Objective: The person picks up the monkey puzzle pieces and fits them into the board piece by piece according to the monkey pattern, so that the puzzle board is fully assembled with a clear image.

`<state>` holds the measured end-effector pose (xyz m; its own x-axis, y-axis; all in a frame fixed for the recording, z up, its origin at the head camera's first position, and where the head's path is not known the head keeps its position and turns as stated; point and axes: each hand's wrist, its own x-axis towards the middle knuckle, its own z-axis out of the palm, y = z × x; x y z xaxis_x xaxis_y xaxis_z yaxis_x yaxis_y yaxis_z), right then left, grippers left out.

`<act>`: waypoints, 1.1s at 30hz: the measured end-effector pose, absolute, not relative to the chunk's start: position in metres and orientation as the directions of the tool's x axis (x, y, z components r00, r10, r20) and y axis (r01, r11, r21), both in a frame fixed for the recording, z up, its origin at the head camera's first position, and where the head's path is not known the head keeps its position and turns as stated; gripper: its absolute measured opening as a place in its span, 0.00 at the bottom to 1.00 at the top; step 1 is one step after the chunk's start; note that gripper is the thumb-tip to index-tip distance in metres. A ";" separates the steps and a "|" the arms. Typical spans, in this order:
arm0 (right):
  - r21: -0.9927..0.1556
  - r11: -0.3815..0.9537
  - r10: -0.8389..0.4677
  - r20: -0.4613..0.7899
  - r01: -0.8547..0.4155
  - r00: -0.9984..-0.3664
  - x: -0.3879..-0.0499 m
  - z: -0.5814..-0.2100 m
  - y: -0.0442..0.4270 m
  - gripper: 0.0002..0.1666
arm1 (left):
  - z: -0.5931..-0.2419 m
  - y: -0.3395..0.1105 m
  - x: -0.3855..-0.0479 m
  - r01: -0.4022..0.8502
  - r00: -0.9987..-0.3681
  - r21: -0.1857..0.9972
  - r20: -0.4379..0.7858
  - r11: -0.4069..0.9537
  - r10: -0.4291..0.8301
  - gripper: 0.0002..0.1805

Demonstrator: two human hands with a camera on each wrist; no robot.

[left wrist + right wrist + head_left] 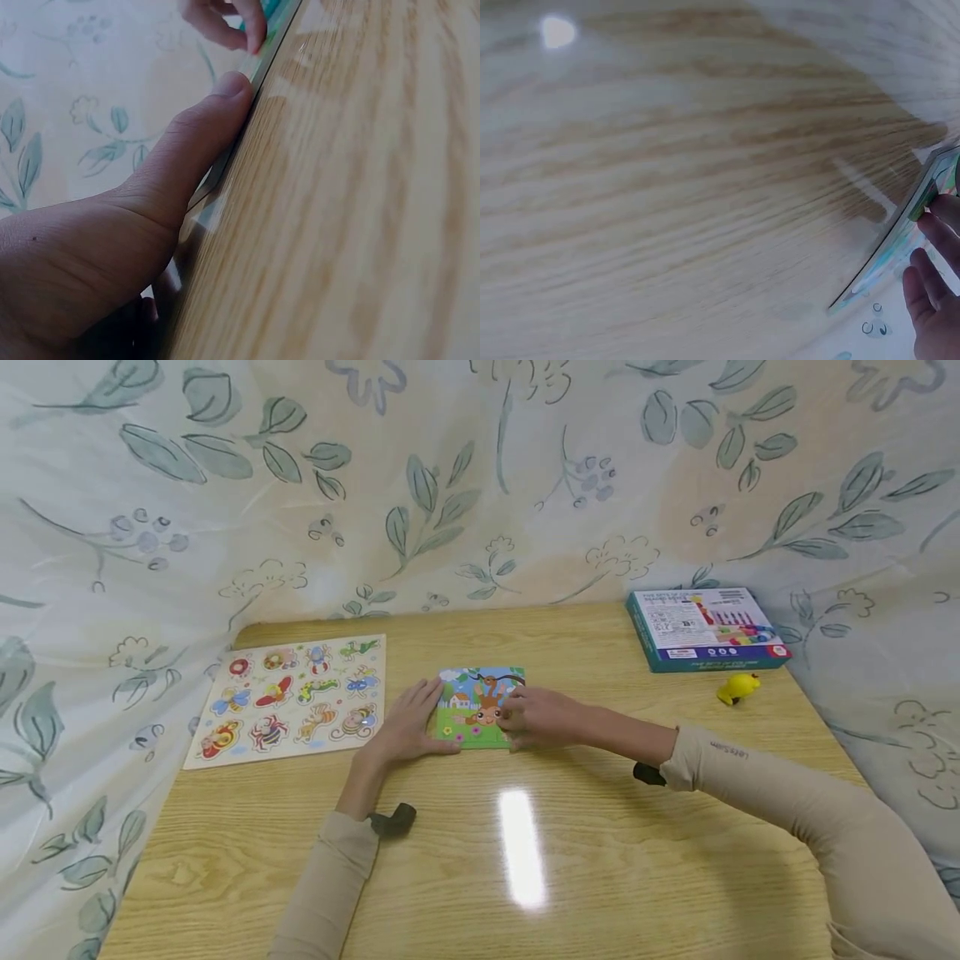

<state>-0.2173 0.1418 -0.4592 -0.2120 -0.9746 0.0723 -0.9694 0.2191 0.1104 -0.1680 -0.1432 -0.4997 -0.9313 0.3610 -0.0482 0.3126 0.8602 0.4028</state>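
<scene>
A square picture puzzle with a monkey hanging from a branch, a house and flowers lies flat on the table. My left hand rests at its left side, fingers stretched along that edge and the thumb lying against the near edge. Over the puzzle's right part, my right hand pinches a small green puzzle piece between thumb and fingertips. In the right wrist view the piece stands tilted above the board. The hand covers part of the picture, so the spot beneath it is hidden.
A white peg board with several insect figures lies to the left. At the back right is a teal-edged box, with a yellow toy in front of it. A patterned cloth hangs behind the wooden table.
</scene>
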 end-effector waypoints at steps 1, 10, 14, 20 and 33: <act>0.119 0.221 -0.974 0.077 -0.968 -0.213 -0.216 -0.460 0.142 0.24 | -0.500 -0.144 -0.168 0.310 -0.932 0.404 -0.049 0.861 0.359 0.64; 0.002 0.210 -0.960 0.188 -0.978 -0.205 -0.213 -0.467 0.144 0.13 | -0.497 -0.143 -0.165 0.314 -0.933 0.374 -0.049 0.873 0.357 0.64; -0.052 0.209 -0.957 0.194 -0.976 -0.215 -0.214 -0.468 0.145 0.13 | -0.495 -0.141 -0.164 0.316 -0.935 0.337 -0.050 0.887 0.352 0.65; -0.108 0.230 -0.955 0.165 -0.967 -0.245 -0.216 -0.465 0.146 0.11 | -0.487 -0.139 -0.163 0.305 -0.935 0.323 -0.076 0.896 0.346 0.65; -0.206 0.411 -0.885 0.142 -0.888 -0.443 -0.225 -0.455 0.139 0.18 | -0.467 -0.151 -0.166 0.402 -0.906 0.239 -0.034 0.884 0.421 0.52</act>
